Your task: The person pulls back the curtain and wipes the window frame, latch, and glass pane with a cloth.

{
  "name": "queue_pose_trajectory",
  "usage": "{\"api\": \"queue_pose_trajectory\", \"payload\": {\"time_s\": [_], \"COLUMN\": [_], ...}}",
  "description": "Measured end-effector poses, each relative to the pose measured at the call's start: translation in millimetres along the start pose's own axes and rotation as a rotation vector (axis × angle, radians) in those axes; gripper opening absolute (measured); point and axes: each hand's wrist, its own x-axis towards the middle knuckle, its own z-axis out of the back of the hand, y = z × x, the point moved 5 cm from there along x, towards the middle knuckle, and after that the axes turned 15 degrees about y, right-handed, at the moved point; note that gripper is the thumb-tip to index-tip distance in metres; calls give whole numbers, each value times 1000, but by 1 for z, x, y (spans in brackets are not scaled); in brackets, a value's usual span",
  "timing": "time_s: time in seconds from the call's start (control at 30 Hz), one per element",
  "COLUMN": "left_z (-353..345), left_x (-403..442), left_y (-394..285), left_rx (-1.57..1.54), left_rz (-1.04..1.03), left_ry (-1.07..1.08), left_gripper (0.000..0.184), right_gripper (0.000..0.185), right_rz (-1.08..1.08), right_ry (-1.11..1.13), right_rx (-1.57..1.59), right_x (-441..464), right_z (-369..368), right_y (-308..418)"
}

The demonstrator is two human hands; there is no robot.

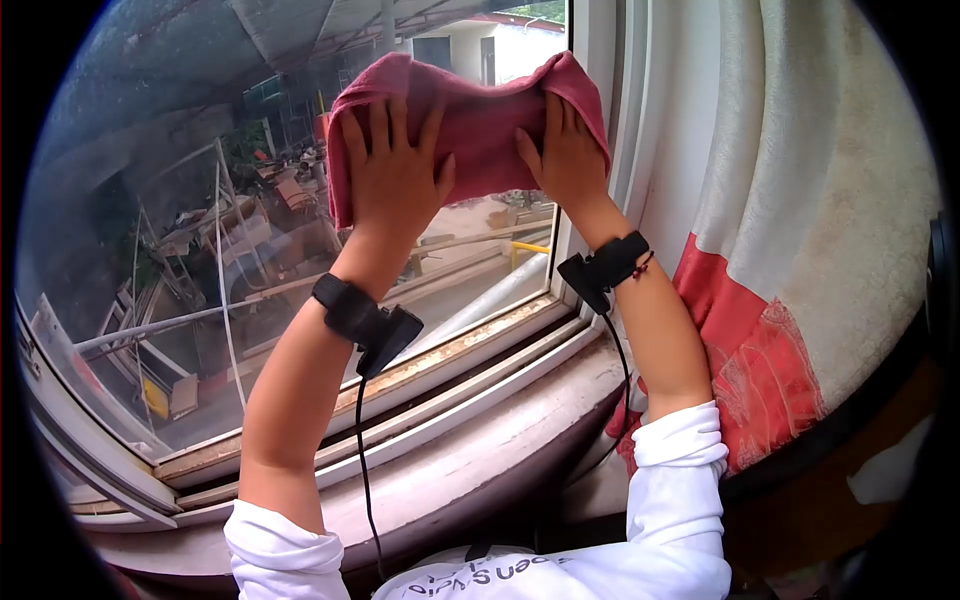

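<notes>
A dark pink cloth (480, 130) is spread against the window glass (300, 330) near the right side of the frame. My left hand (395, 165) lies flat on the cloth's left half, its fingers stretched and spread. On the right half rests my right hand (570, 160), fingers extended upward and thumb apart, with the cloth's upper corner bunched around the fingertips. Between the two hands the cloth's top edge sags. Black straps with small devices and cables sit on my left wrist (350, 310) and right wrist (615, 262).
A pale curtain (800, 150) with a red lower part (745, 360) hangs at the right, close to my right forearm. Below the glass run the worn window track (400, 400) and a curved sill (450, 460). Outside, piled clutter (290, 190) shows through the pane.
</notes>
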Motion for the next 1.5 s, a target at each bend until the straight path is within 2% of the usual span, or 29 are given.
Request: {"api": "queue_pose_trajectory", "payload": {"time_s": [0.17, 0.3, 0.47, 0.63, 0.7, 0.8, 0.87, 0.9, 0.97, 1.03, 1.13, 1.23, 1.37, 1.43, 1.5], "left_z": [-5, -12, -46, -87, -95, -82, -62, -51, -26, -3, -1, -11, -22, -36, -41], "left_x": [17, 17, -5, -50, -59, -47, -18, -3, 21, 37, 39, 26, -1, -19, -30], "left_y": [-36, -57, -86, -118, -125, -118, -102, -91, -66, -45, -36, -42, -55, -61, -64], "left_rx": [-50, -51, -111, -181, -181, -277, -347, -366, -381, -339, -306, -290, -313, -348, -358], "left_rz": [11, -50, -232, -435, -459, -503, -432, -393, -305, -231, -243, -231, -326, -393, -408], "left_ry": [-29, 32, 163, 229, 294, 197, 109, 38, -117, -143, -159, -117, 20, 133, 162], "left_gripper": [53, 53, 50, 49, 50, 44, 44, 43, 39, 41, 43, 45, 49, 49, 49], "right_gripper": [58, 50, 45, 41, 48, 61, 64, 63, 52, 48, 47, 48, 55, 58, 59], "right_rz": [-72, -152, -218, -297, -284, -228, -185, -198, -123, -96, -122, -95, -295, -289, -315], "right_ry": [-52, 41, 79, 247, 284, 215, 116, 125, -27, -101, -58, -5, 165, 314, 361], "right_rx": [106, 290, 303, 267, 299, 206, 170, 221, 333, 323, 350, 365, 335, 348, 430], "right_x": [5, -14, -87, -160, -166, -141, -94, -62, -4, 31, 36, -6, -104, -145, -156], "right_z": [-3, -8, -46, -86, -94, -91, -80, -68, -28, -14, -14, -30, -68, -85, -90], "right_y": [-30, -26, -17, -12, -19, -28, -40, -46, -49, -55, -55, -46, -20, -4, -2]}}
